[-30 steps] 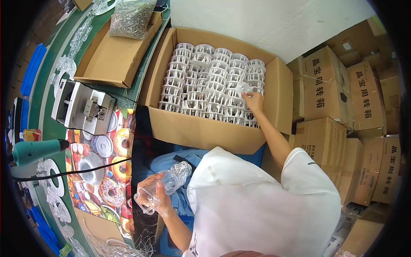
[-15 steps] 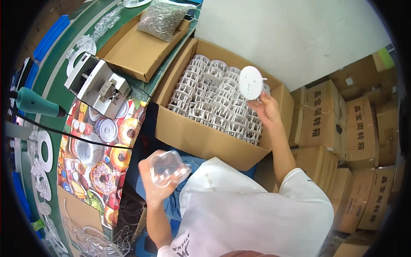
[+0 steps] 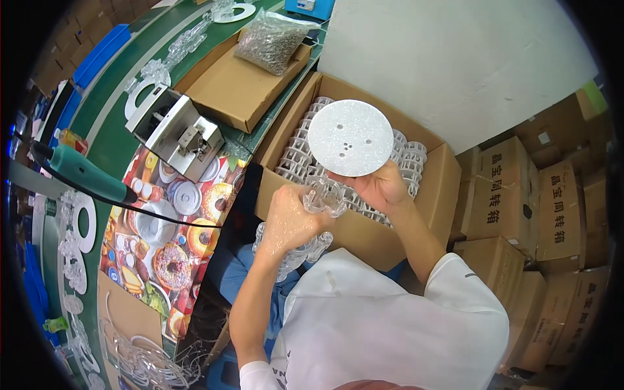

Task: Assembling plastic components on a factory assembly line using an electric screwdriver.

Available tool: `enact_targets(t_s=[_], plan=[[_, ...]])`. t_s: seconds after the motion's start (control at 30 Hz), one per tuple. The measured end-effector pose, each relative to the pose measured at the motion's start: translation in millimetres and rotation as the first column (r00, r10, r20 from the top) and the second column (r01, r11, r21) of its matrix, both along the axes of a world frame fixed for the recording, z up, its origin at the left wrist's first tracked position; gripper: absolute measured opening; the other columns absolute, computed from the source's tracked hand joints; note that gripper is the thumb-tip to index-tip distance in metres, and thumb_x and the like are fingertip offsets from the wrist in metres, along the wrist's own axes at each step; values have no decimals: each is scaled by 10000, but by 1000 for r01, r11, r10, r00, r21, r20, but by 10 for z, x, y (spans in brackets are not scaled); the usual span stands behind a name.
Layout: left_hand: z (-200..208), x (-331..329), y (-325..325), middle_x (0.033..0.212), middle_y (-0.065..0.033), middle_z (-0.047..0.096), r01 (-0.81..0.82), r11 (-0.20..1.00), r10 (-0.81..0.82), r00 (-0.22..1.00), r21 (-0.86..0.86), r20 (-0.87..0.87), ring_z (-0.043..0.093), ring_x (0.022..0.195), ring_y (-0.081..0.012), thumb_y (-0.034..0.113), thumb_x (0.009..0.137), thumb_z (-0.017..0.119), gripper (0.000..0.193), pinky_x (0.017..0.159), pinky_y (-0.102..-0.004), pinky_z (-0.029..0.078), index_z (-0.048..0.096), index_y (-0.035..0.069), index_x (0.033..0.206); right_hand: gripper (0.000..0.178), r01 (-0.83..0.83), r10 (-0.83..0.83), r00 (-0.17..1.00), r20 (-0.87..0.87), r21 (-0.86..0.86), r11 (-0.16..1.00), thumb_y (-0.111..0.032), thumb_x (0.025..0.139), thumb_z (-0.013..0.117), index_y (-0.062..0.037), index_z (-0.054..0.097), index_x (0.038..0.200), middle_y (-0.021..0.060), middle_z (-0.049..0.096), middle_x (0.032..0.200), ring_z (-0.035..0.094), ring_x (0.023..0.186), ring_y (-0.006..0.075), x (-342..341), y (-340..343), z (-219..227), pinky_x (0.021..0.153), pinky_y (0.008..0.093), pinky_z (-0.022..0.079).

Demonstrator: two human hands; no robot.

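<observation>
A round white disc [image 3: 351,136] with several small holes rests on the fingers of my right hand [image 3: 383,187], its flat face turned toward me. My left hand [image 3: 292,218] is closed around a clear plastic part [image 3: 302,257] with rounded lobes; it shows on both sides of the fist, at the fingers and below the palm. Both hands are close together over the near side of an open cardboard box [image 3: 351,237]. Rows of stacked white ring-shaped parts [image 3: 294,156] fill that box, partly hidden behind the disc and my hands.
On the bench at left stand a small metal fixture [image 3: 188,140], a shallow cardboard tray [image 3: 214,84] and a bag of small metal pieces [image 3: 273,42]. A green corded tool [image 3: 88,172] hangs over the patterned mat [image 3: 172,266]. Cartons [image 3: 497,195] are stacked at right.
My left hand has moved up and right with the clear part, toward the disc. My right hand has drawn the disc closer and turned its face up toward me. The view has shifted slightly.
</observation>
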State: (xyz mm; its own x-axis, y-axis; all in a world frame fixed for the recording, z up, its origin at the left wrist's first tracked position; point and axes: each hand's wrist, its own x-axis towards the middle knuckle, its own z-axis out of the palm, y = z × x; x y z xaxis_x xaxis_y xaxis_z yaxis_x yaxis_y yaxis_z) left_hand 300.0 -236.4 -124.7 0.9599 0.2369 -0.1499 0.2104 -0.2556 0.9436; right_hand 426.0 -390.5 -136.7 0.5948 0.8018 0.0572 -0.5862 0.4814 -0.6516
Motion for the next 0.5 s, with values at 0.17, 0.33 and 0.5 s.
enact_targets(t_s=[0.17,0.33,0.5], plan=[[42,-57,61,613,-85,595,4,992,-2,1000,-129,10,551,577,-148,105,536,685,207,585,-295,443,620,-13,693,442,-101,99,989,111,8,995,-66,922,421,25,330,1345,193,420,1343,461,1206,339,-3,85,-2,1011,505,394],[79,-69,79,599,-92,609,3,976,4,1000,-216,30,567,568,-160,139,541,676,211,591,-299,458,640,-5,691,414,-213,189,960,206,101,972,-27,913,422,38,372,1318,186,463,1309,477,1197,305,66,104,-246,1006,452,402],[100,-83,123,623,-76,612,27,961,-47,997,-274,-67,557,593,-138,122,540,673,207,594,-285,445,637,6,708,215,-181,182,963,201,-23,983,-124,915,530,-14,533,1100,108,566,1150,552,1040,197,24,130,-116,909,370,439]])
